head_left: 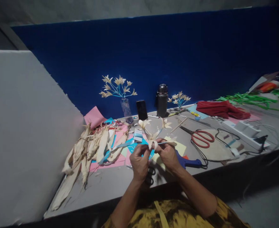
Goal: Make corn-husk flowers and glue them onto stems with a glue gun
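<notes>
Two-handed work above the desk (103, 183): the left hand (139, 160), closed to a pinch, holds a curled pale strip (153, 144); the right hand (169, 155), fingers bent close, grips a blue stem (163, 143) just beside it. A slackened pinch could let the strip uncurl; too hard a squeeze could bend the stem; a lowered right forearm could knock the nearby blue tool (193, 163)

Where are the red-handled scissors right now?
In the head view, the red-handled scissors lie to the right of the right hand, beyond the blue tool and left of the white power strip.
</notes>
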### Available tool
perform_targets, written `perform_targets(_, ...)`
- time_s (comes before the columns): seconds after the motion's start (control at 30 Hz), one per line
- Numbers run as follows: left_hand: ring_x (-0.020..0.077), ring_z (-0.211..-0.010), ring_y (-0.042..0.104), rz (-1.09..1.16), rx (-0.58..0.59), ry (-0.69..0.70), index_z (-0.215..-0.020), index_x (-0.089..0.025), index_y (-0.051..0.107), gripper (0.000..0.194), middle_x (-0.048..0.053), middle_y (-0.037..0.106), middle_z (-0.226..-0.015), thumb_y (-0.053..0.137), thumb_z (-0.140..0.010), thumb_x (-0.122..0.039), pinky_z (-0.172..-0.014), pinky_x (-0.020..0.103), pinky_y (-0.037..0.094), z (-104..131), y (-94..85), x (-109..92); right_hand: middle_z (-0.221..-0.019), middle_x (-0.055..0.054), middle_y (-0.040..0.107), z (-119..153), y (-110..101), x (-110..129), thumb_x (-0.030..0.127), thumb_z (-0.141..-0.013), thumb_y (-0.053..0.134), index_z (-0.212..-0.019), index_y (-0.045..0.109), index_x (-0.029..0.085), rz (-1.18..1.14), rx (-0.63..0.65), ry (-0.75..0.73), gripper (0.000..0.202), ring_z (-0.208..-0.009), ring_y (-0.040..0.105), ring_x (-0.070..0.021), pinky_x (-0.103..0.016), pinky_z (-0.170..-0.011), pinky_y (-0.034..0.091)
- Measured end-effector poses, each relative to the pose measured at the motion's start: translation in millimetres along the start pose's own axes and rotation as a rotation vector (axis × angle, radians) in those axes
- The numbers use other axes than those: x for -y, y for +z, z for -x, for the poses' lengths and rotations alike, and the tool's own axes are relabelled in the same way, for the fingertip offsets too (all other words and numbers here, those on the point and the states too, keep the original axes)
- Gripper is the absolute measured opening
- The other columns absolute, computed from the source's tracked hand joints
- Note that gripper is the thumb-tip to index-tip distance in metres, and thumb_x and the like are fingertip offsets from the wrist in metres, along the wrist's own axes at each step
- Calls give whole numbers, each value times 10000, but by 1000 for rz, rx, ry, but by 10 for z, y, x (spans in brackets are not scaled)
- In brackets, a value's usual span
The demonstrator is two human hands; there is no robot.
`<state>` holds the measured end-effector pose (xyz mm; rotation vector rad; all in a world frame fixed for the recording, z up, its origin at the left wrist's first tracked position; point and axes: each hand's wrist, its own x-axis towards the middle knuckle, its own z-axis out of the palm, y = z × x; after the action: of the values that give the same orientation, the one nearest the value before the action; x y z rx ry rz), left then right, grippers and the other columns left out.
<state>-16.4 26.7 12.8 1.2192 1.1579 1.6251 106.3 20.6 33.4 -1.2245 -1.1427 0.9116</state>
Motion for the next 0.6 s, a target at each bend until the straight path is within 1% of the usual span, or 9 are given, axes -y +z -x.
perform_targets(0.1, 167, -739, 596, -10, 27, -48, -741, -181, 747, 149, 23, 678, -742, 820, -682, -297, -739, 261, 473, -10, 5, 16, -736, -14, 679, -7, -9, -29, 452, -759, 666, -780, 650, 195, -18, 13, -13, 259, -710, 636, -185, -297, -706, 515)
perform_targets(0.2, 170, -738, 603, 41, 62, -105, -778, -170, 742, 187, 25, 686, -746, 810, -686, -318, -731, 267, 480, -23, -4, -15, -746, -11, 684, -4, -28, -34, 420, -782, 659, -797, 652, 196, -18, 45, -38, 225, -719, 643, -181, -294, -703, 522)
perform_targets(0.33, 148, -707, 567, 90, 98, -92, -715, -161, 695, 200, 9, 642, -708, 809, -688, -322, -710, 247, 461, -39, -48, -88, -846, -37, 722, 1, -74, -9, 365, -799, 660, -849, 696, 196, 5, 124, -123, 180, -783, 666, -196, -303, -713, 537)
perform_targets(0.4, 131, -683, 539, 93, 106, -88, -698, -163, 665, 223, -3, 607, -687, 805, -701, -336, -690, 233, 445, -48, -64, -99, -848, -48, 733, 3, -94, 5, 356, -802, 658, -863, 722, 188, 38, 141, -138, 190, -746, 665, -194, -304, -676, 538)
perform_targets(0.47, 113, -647, 510, 120, 93, -108, -703, -166, 640, 254, -16, 576, -669, 805, -703, -359, -657, 223, 430, -58, -60, -80, -823, -54, 738, 7, -100, 14, 357, -802, 656, -868, 732, 175, 52, 118, -128, 208, -712, 662, -191, -301, -649, 535)
perform_targets(0.5, 104, -624, 496, 148, 71, -131, -713, -169, 629, 272, -24, 562, -661, 809, -696, -372, -637, 220, 423, -63, -49, -62, -818, -56, 740, 9, -98, 15, 352, -800, 656, -866, 731, 169, 50, 106, -126, 208, -720, 666, -192, -301, -661, 536)
perform_targets(0.6, 85, -567, 477, 264, -12, -244, -750, -174, 601, 344, -46, 535, -649, 838, -638, -397, -590, 220, 412, -75, -2, -12, -836, -56, 747, 18, -72, -1, 311, -786, 661, -857, 726, 166, 84, 124, -133, 174, -765, 678, -195, -291, -701, 534)
